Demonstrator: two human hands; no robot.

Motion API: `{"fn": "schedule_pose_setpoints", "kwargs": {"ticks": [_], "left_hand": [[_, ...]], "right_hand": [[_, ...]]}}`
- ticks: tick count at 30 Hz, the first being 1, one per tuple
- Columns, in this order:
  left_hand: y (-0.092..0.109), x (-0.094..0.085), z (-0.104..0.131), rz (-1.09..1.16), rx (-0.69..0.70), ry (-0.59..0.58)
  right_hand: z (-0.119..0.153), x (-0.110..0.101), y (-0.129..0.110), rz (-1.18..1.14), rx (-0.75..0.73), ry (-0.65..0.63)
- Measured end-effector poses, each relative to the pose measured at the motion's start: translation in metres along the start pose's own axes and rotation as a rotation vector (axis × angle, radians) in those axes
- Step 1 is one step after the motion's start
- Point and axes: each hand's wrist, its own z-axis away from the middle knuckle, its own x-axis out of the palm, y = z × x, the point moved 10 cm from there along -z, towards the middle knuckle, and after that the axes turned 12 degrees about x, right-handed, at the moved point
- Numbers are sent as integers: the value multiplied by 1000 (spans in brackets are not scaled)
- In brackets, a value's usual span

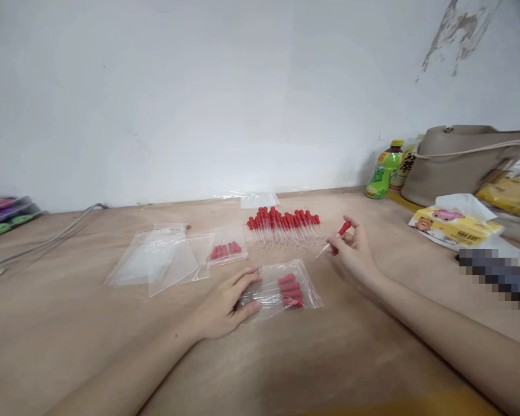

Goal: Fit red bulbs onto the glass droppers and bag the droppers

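My right hand pinches a glass dropper with a red rubber bulb, its clear tip slanting down to the left. Under the fingers and thumb of my left hand is the end of a clear zip bag, held against the table. Several red-bulb droppers lie inside that bag, bulbs toward its right end. Just behind is a row of loose droppers, red bulbs away from me and clear stems toward me. Another zip bag holding several droppers lies behind my left hand.
Flat, clear zip bags overlap at left on the brown-covered table. Another bag lies by the wall. On the right are a green bottle, a grey bag and a tissue pack. A cable runs at left.
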Motion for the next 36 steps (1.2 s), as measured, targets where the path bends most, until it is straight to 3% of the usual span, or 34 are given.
{"fn": "schedule_pose_setpoints", "kwargs": {"ticks": [3, 11, 22, 25, 29, 32, 36], "left_hand": [[0, 0, 0, -1, 7, 8], [1, 0, 0, -2, 15, 16], [1, -2, -1, 21, 14, 31], [1, -2, 0, 26, 9, 39], [1, -2, 0, 24, 12, 37], [1, -1, 0, 14, 15, 32], [0, -1, -1, 3, 15, 33]], "right_hand": [[3, -1, 4, 8, 39, -13], [28, 38, 30, -146, 252, -260], [34, 46, 36, -152, 375, -356], [35, 53, 35, -74, 351, -461], [37, 62, 37, 193, 308, -663], [36, 65, 38, 346, 260, -730], [43, 78, 29, 363, 155, -828]]}}
